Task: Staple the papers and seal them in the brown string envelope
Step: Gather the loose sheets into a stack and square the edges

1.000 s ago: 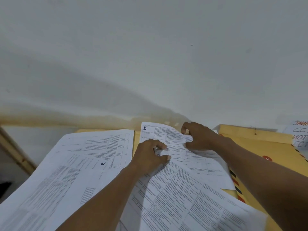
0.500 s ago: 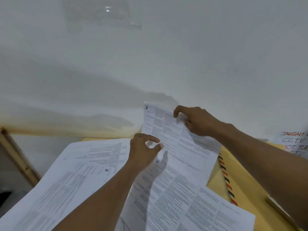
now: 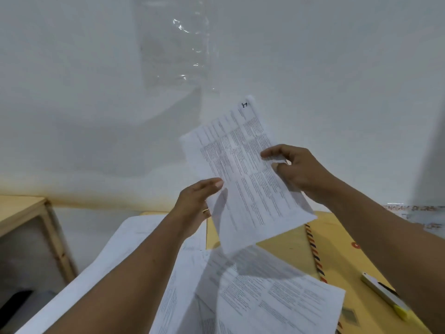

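Above papers (image 3: 277,297), limp, maybe creased sheet (image 3: 245,177)

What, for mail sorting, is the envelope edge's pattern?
Red and dark diagonal stripes on envelope edge; head view.

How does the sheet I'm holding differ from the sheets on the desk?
The held sheet is raised and tilted; the desk sheets lie flat, overlapping. The left hand and right hand grip the held sheet's edges; neither grips the desk sheets. All are white printed pages.
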`<state>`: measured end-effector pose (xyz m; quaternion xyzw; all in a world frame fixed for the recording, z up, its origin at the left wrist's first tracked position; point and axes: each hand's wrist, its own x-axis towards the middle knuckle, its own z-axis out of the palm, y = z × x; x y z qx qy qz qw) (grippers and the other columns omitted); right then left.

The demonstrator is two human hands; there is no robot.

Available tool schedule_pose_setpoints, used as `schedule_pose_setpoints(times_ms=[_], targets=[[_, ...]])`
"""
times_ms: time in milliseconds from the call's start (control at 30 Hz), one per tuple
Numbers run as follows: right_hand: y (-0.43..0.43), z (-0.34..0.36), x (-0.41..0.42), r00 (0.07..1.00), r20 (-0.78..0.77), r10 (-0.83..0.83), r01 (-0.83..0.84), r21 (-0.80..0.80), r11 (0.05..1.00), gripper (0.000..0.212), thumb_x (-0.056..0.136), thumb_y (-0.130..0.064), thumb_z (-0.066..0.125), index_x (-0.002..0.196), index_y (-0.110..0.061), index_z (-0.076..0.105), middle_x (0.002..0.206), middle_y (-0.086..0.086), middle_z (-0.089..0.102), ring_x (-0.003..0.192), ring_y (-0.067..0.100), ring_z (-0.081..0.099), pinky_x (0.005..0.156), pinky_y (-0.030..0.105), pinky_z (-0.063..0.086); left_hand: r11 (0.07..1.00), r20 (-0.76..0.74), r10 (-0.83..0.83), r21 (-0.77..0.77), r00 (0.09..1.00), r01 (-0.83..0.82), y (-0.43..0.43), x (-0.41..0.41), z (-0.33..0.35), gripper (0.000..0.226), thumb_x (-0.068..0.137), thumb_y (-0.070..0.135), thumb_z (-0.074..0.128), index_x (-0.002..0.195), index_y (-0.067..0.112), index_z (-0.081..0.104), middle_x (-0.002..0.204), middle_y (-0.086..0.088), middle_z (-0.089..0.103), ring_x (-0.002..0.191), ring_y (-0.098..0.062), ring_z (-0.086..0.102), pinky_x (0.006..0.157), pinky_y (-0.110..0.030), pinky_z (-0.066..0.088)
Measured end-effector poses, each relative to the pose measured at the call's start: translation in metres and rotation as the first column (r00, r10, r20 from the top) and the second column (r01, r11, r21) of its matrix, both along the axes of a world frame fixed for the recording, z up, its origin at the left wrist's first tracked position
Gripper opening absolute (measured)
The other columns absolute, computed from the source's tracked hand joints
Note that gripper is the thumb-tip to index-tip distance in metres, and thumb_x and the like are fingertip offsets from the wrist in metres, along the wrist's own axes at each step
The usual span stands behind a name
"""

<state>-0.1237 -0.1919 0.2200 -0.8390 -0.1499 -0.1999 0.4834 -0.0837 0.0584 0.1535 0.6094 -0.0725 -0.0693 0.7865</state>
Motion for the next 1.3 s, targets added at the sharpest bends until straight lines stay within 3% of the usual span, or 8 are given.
schedule_pose_setpoints(times_ms=[100, 200, 300, 400, 467, 700, 1167, 1300], targets=[[-0.002, -0.033, -0.005, 0.994, -0.106, -0.014, 0.016, 0.017, 1.000, 0.030, 0.095, -0.002, 0.057, 0.108, -0.024, 0.072, 0.117, -0.006, 0.069, 0.111, 0.018, 0.063, 0.102, 0.042, 0.049, 0.999, 0.029, -0.009, 0.050, 1.000, 0.008, 0.021, -0.017, -0.006, 0.028, 0.086, 0.004, 0.073, 0.114, 0.010, 0.074, 0.115, -0.001, 0.075, 0.091, -0.005, 0.074, 0.084, -0.018, 0.056], [0.006, -0.065, -0.016, 0.965, -0.260, -0.014, 0.016, 0.004, 1.000, 0.023, 0.096, -0.009, 0.058, 0.106, -0.026, 0.069, 0.086, -0.008, 0.069, 0.072, 0.015, 0.060, 0.065, 0.031, 0.048, 0.982, -0.006, -0.036, 0.185, 0.999, 0.036, 0.044, -0.035, -0.020, 0.037, 0.090, -0.005, 0.067, 0.123, 0.010, 0.070, 0.120, 0.004, 0.069, 0.088, -0.002, 0.073, 0.083, -0.019, 0.057], [0.016, -0.104, -0.024, 0.913, -0.403, -0.062, 0.088, 0.046, 0.995, 0.017, 0.097, -0.011, 0.053, 0.105, -0.023, 0.062, 0.088, 0.002, 0.071, 0.073, 0.019, 0.065, 0.064, 0.033, 0.050, 0.953, -0.060, -0.042, 0.296, 0.997, 0.058, 0.067, -0.049, -0.039, 0.041, 0.092, -0.004, 0.064, 0.128, 0.015, 0.068, 0.128, 0.006, 0.060, 0.100, -0.005, 0.065, 0.094, -0.022, 0.045], [0.015, -0.152, -0.027, 0.908, -0.373, -0.189, 0.075, -0.299, 0.951, 0.015, 0.090, -0.017, 0.061, 0.096, -0.030, 0.058, 0.100, 0.000, 0.069, 0.091, 0.020, 0.064, 0.076, 0.034, 0.050, 0.961, -0.113, -0.009, 0.272, 0.994, 0.040, 0.086, -0.058, -0.058, 0.039, 0.093, -0.009, 0.061, 0.126, 0.011, 0.068, 0.122, 0.000, 0.068, 0.078, 0.000, 0.074, 0.065, -0.015, 0.056], [0.015, -0.180, -0.031, 0.890, -0.395, -0.228, -0.027, -0.545, 0.838, 0.017, 0.086, -0.029, 0.066, 0.098, -0.036, 0.055, 0.110, -0.005, 0.063, 0.101, 0.019, 0.060, 0.084, 0.035, 0.049, 0.967, -0.158, 0.016, 0.253, 0.987, 0.025, 0.096, -0.062, -0.067, 0.040, 0.092, -0.009, 0.061, 0.126, 0.010, 0.069, 0.124, -0.010, 0.070, 0.083, -0.014, 0.077, 0.062, -0.023, 0.060], [0.021, -0.195, -0.032, 0.877, -0.258, -0.406, 0.126, -0.691, 0.712, 0.029, 0.082, -0.046, 0.068, 0.106, -0.037, 0.054, 0.103, -0.005, 0.057, 0.101, 0.023, 0.056, 0.078, 0.034, 0.040, 0.974, -0.209, 0.021, 0.226, 0.978, 0.027, 0.101, -0.068, -0.072, 0.039, 0.092, -0.010, 0.061, 0.125, 0.010, 0.069, 0.112, -0.012, 0.075, 0.083, -0.026, 0.078, 0.057, -0.027, 0.060], [0.012, -0.193, -0.032, 0.888, -0.275, -0.367, 0.171, -0.543, 0.822, 0.030, 0.082, -0.020, 0.075, 0.094, -0.029, 0.050, 0.101, 0.005, 0.052, 0.083, 0.024, 0.059, 0.073, 0.033, 0.047, 0.984, -0.252, -0.036, 0.159, 0.967, 0.078, 0.085, -0.062, -0.086, 0.039, 0.091, -0.010, 0.061, 0.120, 0.014, 0.071, 0.104, -0.011, 0.078, 0.090, -0.032, 0.076, 0.060, -0.036, 0.062], [0.005, -0.194, -0.030, 0.873, -0.329, -0.361, 0.188, -0.456, 0.870, 0.029, 0.081, -0.014, 0.076, 0.093, -0.026, 0.052, 0.100, 0.007, 0.049, 0.063, 0.015, 0.048, 0.053, 0.023, 0.035, 0.982, -0.248, -0.043, 0.166, 0.968, 0.086, 0.078, -0.060, -0.092, 0.039, 0.090, -0.010, 0.062, 0.118, 0.015, 0.073, 0.109, -0.010, 0.077, 0.095, -0.031, 0.076, 0.065, -0.037, 0.063]])
